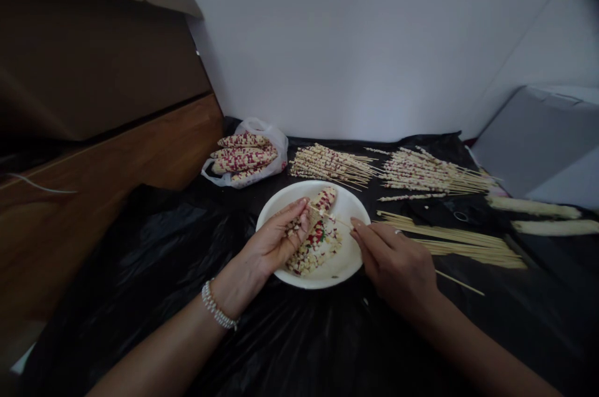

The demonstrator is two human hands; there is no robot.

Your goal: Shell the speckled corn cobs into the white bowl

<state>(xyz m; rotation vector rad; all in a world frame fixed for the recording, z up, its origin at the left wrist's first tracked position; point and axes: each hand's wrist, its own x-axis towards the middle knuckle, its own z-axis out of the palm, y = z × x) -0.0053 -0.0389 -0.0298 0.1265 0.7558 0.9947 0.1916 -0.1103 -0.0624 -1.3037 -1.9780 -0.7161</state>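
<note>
Over a white bowl (344, 272), my right hand (397, 259) is closed round a bamboo skewer (343, 221), whose tail sticks out behind the hand. A few corn kernels are threaded near its tip. My left hand (283, 231) is closed, thumb and forefinger pinched at the skewer's tip on a corn kernel; the kernel itself is mostly hidden by the fingers. Inside the bowl, loose white and purple corn kernels (322, 250) lie over a red and green print. A partly stripped corn cob (326, 197) leans at the far side of the bowl.
A plastic bag of corn cobs (246, 156) sits behind left. Two piles of threaded skewers (327, 163) lie at the back. Bare skewers (468, 250) and two stripped cobs (555, 227) are on the right. Black plastic sheeting (154, 259) covers the surface, with a wall (355, 41) behind.
</note>
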